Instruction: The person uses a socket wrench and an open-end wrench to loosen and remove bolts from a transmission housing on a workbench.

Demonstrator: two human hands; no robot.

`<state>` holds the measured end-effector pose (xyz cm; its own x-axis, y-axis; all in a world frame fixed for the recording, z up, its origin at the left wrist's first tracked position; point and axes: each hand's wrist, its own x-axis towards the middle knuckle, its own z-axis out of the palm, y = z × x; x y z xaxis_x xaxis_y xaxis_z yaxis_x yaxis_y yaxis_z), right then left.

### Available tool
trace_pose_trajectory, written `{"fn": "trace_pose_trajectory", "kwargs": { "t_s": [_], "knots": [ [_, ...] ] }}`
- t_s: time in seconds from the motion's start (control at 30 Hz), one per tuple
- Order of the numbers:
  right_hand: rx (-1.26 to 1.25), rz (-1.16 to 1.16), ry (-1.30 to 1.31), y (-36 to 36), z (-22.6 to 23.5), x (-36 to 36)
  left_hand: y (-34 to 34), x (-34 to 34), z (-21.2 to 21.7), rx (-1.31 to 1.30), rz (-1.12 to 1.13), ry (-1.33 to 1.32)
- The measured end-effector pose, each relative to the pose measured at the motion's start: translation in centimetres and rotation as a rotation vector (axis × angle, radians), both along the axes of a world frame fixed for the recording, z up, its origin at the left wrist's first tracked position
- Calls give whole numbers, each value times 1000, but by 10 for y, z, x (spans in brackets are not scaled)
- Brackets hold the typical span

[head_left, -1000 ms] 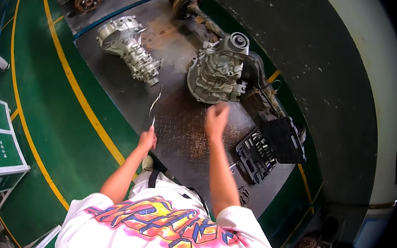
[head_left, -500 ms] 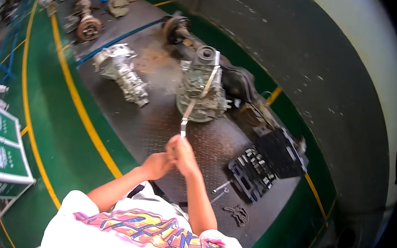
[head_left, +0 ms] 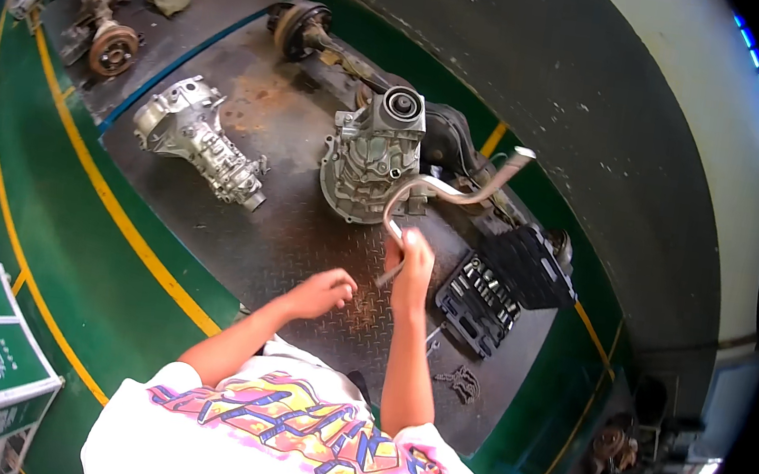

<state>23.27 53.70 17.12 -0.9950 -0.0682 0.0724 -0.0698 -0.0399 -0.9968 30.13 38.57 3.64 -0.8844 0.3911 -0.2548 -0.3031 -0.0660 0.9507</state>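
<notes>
My right hand [head_left: 411, 270] is closed around the lower part of an S-bent metal bar [head_left: 443, 189]. The bar's curved length rises up and to the right, ending in a wider tip, and a short piece sticks out below my fist. My left hand [head_left: 322, 295] is apart from it, holding nothing, with loosely bent fingers over the metal plate [head_left: 301, 251]. Just beyond the bar a grey gearbox [head_left: 373, 155] stands upright, a round bearing opening on top. A second, silvery gearbox casing [head_left: 205, 142] lies on its side to the left.
On the right lies an open black socket case [head_left: 481, 306], with a wrench [head_left: 433, 338] and a dark metal piece [head_left: 459, 383] near it. Behind the upright gearbox runs a vehicle axle [head_left: 354, 63]. Another axle [head_left: 96, 22] lies far left. Green-and-white boxes [head_left: 0, 350] stand at lower left.
My hands have separated: the left has let go of the bar. My right hand has moved right and turned the bar, swinging its far end from over the gearbox to the right.
</notes>
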Motion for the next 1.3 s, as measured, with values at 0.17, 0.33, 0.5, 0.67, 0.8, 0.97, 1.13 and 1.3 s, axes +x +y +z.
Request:
{"fn": "trace_pose_trajectory", "kwargs": {
  "t_s": [0.17, 0.33, 0.5, 0.67, 0.8, 0.97, 1.13, 1.3],
  "knots": [
    [-381, -259, 153, -42, 40, -86, -57, -58, 8, 55, 52, 24],
    [-251, -457, 334, -39, 58, -130, -123, -86, 6, 44, 153, -20],
    [-2, -540, 430, -47, 29, -147, -170, -98, -20, -61, 238, -137],
    [172, -527, 540, -46, 11, -153, -179, -92, -12, -47, 322, -141],
    [184, -543, 465, -49, -3, -134, -176, -74, -15, -34, 379, -183],
    [375, -595, 605, -46, 14, -133, -163, -67, -28, -27, 368, -148],
    [223, -472, 442, -24, 9, -88, -125, -74, -72, -293, 231, 42],
    [123, -486, 116, 17, -44, 1, -78, -61, -174, -830, 25, -111]
  ]
}}
